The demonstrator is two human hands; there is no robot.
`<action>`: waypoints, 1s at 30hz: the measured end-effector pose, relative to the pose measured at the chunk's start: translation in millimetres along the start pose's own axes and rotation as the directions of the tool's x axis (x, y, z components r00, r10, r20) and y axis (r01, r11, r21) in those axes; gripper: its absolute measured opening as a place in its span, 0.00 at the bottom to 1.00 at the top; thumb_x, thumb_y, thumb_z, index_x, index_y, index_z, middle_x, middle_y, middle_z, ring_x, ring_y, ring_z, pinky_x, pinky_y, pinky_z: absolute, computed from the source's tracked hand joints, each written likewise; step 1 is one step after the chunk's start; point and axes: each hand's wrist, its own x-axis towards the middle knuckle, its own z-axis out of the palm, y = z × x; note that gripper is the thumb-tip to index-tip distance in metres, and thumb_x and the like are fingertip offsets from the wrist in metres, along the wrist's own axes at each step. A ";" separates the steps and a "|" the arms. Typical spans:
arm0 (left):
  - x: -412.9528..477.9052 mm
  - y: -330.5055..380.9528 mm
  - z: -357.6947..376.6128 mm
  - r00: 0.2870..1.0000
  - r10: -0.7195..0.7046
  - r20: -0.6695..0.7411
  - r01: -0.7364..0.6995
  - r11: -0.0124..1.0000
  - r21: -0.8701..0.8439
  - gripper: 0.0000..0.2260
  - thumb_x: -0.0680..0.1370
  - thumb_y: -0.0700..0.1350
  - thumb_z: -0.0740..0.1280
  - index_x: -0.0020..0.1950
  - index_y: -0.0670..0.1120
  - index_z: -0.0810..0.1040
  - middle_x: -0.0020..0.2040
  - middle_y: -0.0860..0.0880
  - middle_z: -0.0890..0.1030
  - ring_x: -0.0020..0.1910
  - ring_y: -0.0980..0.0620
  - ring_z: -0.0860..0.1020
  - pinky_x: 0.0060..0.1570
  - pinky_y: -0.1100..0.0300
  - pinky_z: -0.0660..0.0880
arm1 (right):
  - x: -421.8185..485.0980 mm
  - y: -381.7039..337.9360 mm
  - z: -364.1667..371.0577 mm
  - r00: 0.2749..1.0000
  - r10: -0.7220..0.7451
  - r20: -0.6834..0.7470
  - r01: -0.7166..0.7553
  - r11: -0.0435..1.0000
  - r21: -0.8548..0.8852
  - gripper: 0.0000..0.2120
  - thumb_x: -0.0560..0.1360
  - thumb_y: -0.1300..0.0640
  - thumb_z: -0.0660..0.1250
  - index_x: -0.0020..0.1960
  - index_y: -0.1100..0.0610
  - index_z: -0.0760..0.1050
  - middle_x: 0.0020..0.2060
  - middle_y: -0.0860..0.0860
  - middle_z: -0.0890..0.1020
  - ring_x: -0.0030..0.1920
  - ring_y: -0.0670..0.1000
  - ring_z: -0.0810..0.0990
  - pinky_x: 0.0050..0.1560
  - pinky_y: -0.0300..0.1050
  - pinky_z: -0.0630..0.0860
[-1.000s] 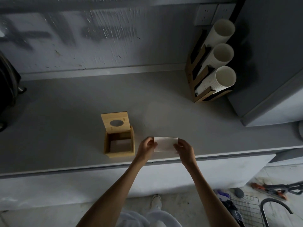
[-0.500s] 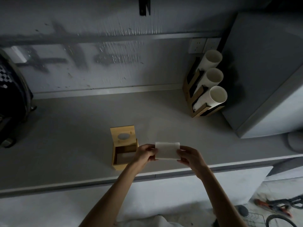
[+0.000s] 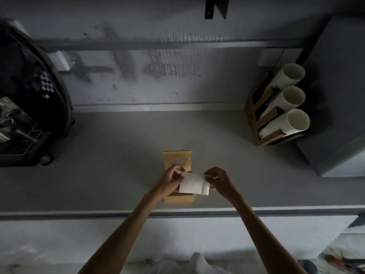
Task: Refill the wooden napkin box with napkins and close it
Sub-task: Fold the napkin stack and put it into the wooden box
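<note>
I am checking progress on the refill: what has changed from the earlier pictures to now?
Both hands, left hand and right hand, carried the white folded napkin leftward, from beside the open wooden napkin box to over its opening. Unchanged: both hands grip the napkin, the lid stands open.

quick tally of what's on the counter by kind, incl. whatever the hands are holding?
Open wooden napkin box with hinged oval-hole lid: 1
White folded napkin stack, held over the box by the left hand and right hand: 1
White paper cup stacks in the wooden dispenser rack: 3
Wooden dispenser rack: 1
Black appliance at left: 1
Grey cabinet at right: 1
Total: 8
</note>
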 end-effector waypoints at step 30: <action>44.4 -47.7 -17.4 0.978 -0.204 0.040 0.130 0.752 0.646 0.28 0.75 0.36 0.62 0.74 0.39 0.57 0.74 0.38 0.59 0.71 0.37 0.63 0.70 0.48 0.66 | 36.2 -32.0 96.5 0.973 -0.046 0.224 0.216 0.503 -0.837 0.12 0.79 0.57 0.60 0.62 0.55 0.73 0.54 0.54 0.82 0.53 0.55 0.82 0.54 0.48 0.75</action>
